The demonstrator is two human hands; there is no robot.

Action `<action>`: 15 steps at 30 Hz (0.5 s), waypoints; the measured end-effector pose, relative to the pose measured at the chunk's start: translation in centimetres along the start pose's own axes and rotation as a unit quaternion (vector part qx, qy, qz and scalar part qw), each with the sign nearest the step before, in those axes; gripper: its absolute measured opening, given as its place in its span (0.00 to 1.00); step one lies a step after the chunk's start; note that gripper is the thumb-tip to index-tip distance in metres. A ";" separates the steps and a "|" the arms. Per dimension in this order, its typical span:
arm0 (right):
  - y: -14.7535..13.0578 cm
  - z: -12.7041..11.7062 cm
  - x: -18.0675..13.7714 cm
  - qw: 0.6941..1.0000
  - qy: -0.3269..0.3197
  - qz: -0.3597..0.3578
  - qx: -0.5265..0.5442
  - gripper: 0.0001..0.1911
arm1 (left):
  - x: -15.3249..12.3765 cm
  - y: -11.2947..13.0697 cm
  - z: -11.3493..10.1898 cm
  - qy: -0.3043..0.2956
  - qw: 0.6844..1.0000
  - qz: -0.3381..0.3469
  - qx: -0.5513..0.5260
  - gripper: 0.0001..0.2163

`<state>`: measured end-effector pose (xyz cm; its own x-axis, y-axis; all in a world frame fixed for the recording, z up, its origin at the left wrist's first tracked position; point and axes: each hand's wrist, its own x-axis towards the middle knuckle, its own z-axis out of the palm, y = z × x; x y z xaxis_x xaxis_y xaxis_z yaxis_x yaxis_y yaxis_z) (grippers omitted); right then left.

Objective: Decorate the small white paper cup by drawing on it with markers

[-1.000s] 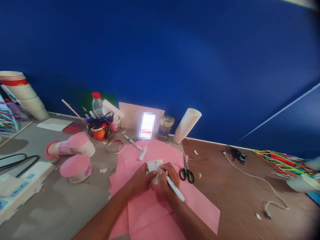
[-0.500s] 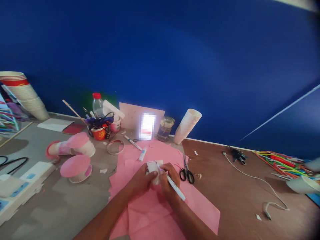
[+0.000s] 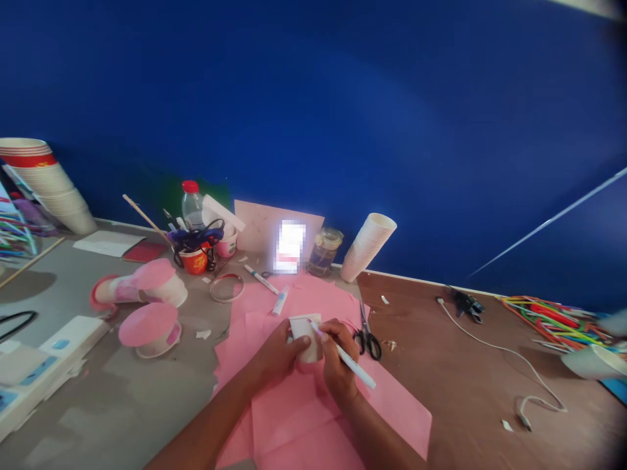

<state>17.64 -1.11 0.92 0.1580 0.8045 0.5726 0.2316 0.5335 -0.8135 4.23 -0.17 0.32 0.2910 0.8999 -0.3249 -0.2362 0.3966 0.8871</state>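
Observation:
My left hand (image 3: 281, 352) grips a small white paper cup (image 3: 304, 336) from its left side, thumb across the front. My right hand (image 3: 339, 359) is closed around a white marker (image 3: 356, 367), whose tip meets the cup's wall near the upper edge or hovers just off it; I cannot tell which. Both hands are above overlapping sheets of pink paper (image 3: 289, 418). Scissors with black handles (image 3: 367, 343) lie right beside my right hand. Beyond the cup rest a marker cap or short white tube (image 3: 281, 301) and another marker (image 3: 261, 279).
Pink-and-white cup pieces (image 3: 149, 326) and a tape ring (image 3: 226, 288) lie to the left, near a power strip (image 3: 63, 349). At the back stand a glass jar (image 3: 325, 251), a leaning cup stack (image 3: 368, 247) and a bright blurred screen (image 3: 289, 247). A white cable (image 3: 494, 346) runs along the right.
My right hand has shifted a little to the right with the marker, uncovering more of the cup. The left hand stays nearly in place, still holding the cup.

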 end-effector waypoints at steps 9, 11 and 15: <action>-0.4 0.1 0.1 1.000 0.002 0.003 -0.009 0.06 | 0.1 -0.2 -0.1 0.003 1.000 0.000 -0.006 0.27; -0.4 0.1 0.1 1.000 0.005 0.006 -0.007 0.06 | 0.1 -0.2 -0.1 -0.001 1.000 -0.001 -0.031 0.28; -0.2 0.2 0.3 1.000 0.016 -0.001 -0.004 0.06 | 0.0 -0.1 0.0 -0.003 0.999 -0.010 -0.033 0.28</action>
<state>17.47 -0.95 1.22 0.1879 0.7951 0.5767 0.2397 0.5323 -0.8119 4.21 -0.18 0.24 0.3024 0.8906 -0.3397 -0.2901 0.4255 0.8572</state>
